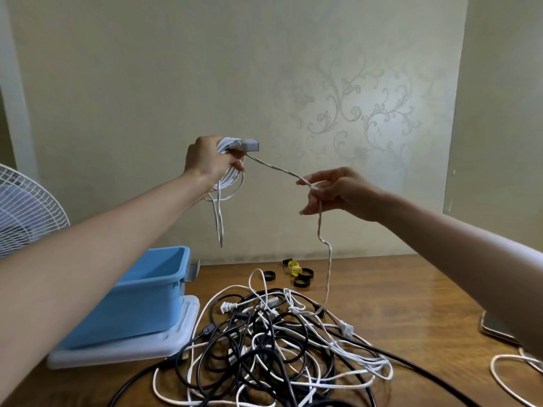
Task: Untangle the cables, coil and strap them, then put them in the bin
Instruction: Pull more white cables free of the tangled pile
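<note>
Our wooden table (396, 289) carries a black-and-white cable tangle (273, 342), a pale lid (123, 352), black strap loops (302, 285), 1 yellow strap (293, 267), perhaps a phone (496, 327).

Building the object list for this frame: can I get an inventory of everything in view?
pile: one tangle, black and white cables, table centre
cable: one, white, part coiled, held in air, tail drops into pile
straps: about four black, one yellow, behind pile
bin: one, blue, table left, on lid
lid: one, whitish, under bin
phone: one, dark, table right edge
fan: one, white, far left
table: one, brown wood
left hand: grips coiled part
right hand: pinches cable
</note>
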`<state>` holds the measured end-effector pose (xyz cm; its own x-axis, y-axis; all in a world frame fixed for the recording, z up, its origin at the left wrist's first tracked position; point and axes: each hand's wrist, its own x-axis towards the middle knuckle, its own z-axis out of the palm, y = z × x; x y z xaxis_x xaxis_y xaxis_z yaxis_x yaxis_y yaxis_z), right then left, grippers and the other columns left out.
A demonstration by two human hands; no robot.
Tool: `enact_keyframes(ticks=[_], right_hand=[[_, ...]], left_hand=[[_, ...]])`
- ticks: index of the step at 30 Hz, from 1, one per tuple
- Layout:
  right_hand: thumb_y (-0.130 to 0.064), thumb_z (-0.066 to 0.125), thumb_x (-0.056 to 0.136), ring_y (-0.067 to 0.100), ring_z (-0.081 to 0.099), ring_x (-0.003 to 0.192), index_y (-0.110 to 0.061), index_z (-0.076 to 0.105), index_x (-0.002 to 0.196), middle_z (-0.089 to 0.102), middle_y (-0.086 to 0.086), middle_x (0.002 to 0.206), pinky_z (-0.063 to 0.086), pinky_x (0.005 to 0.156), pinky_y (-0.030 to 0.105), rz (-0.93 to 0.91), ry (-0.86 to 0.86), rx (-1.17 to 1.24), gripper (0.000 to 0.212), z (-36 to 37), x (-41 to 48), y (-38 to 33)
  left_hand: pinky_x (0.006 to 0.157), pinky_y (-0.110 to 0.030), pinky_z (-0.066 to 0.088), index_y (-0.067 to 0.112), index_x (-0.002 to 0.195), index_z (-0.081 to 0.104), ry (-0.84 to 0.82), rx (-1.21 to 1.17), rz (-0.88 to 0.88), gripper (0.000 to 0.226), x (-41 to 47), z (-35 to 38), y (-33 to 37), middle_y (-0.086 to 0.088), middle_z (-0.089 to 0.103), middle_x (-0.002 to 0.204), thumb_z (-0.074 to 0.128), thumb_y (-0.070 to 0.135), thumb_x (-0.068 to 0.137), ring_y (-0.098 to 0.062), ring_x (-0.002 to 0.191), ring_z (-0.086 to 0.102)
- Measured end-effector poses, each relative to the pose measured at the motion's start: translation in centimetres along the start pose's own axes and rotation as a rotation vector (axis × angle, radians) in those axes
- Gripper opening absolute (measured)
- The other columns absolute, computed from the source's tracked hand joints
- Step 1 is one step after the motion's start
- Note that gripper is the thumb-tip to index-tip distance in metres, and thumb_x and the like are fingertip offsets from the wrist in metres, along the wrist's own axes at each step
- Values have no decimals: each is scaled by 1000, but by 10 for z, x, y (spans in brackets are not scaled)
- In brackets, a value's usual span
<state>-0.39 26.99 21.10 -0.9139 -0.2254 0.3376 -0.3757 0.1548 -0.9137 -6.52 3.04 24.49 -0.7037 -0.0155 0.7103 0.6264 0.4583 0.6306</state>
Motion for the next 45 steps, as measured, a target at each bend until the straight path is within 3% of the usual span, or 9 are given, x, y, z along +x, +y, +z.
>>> enact_keyframes(ticks=[6, 12, 19, 26, 33, 37, 40, 43, 45], right_hand=[[5, 48, 94, 8, 52, 59, -3, 62, 93, 58, 3, 74, 47, 58, 21, 81, -18, -88, 17, -1, 1, -3], [7, 69, 78, 17, 58, 60, 1, 69, 83, 62, 12, 70, 56, 55, 20, -81, 209, -299, 7, 8, 7, -10], [14, 50, 89, 21, 66, 56, 0, 68, 96, 63, 15, 67, 58, 57, 27, -47, 22, -238, 24, -2, 3, -11], [16, 30, 93, 16, 54, 48, -1, 56, 104, 50, 8, 60, 45, 49, 24, 67, -65, -52, 34, -10, 2, -4], [-3, 52, 95, 7, 36, 49, 5, 62, 106, 53, 4, 62, 33, 46, 15, 83, -117, -237, 17, -19, -7, 6], [-5, 55, 94, 5, 43, 47, 0, 67, 96, 55, 5, 66, 41, 47, 17, 140, -23, -246, 14, -24, -12, 12], [-4, 63, 87, 8, 51, 54, -1, 71, 88, 58, 4, 66, 48, 51, 18, 93, 36, -338, 8, -20, -10, 19], [-2, 66, 85, 8, 49, 49, -1, 73, 84, 60, 4, 61, 43, 46, 19, 53, 65, -409, 7, -14, -6, 22], [-1, 64, 87, 7, 45, 44, 1, 72, 85, 60, 0, 55, 37, 41, 17, 61, 22, -495, 9, -9, -4, 21]], left_hand=[[49, 1, 34, 16, 89, 72, 20, 6, -68, 8, 2, 0, 6, 0, 72, 69, 67, 17, 82, 17, 56, 51], [48, 2, 34, 15, 85, 72, 104, -49, -88, 6, 10, 0, 15, 15, 60, 43, 69, 19, 82, 18, 54, 53], [52, -16, 35, 18, 73, 69, -17, -84, -157, 8, 9, -5, 12, 9, 67, 54, 73, 14, 78, 6, 49, 51], [74, -19, 45, 22, 66, 70, -36, -1, -191, 17, 2, -4, -2, 13, 68, 60, 75, 7, 68, -5, 82, 63], [55, -10, 38, 13, 86, 74, 101, 126, -249, 13, 11, -23, -19, 6, 71, 69, 76, 21, 75, 0, 79, 57], [46, -17, 46, 8, 88, 72, -12, 45, -449, 13, 7, -30, -38, 8, 66, 49, 76, 16, 78, -2, 36, 37], [27, -12, 17, 7, 89, 64, -157, -115, -635, 3, 5, -26, -41, -1, 71, 61, 63, 4, 87, -4, 31, 17], [29, -12, 22, 5, 98, 61, 48, -293, -606, 13, 6, -13, -30, -5, 71, 65, 50, 1, 92, -2, 25, 34], [50, -17, 45, 10, 102, 67, 281, -180, -483, 17, 5, -6, -23, -5, 73, 92, 56, 12, 88, -12, 55, 62]])
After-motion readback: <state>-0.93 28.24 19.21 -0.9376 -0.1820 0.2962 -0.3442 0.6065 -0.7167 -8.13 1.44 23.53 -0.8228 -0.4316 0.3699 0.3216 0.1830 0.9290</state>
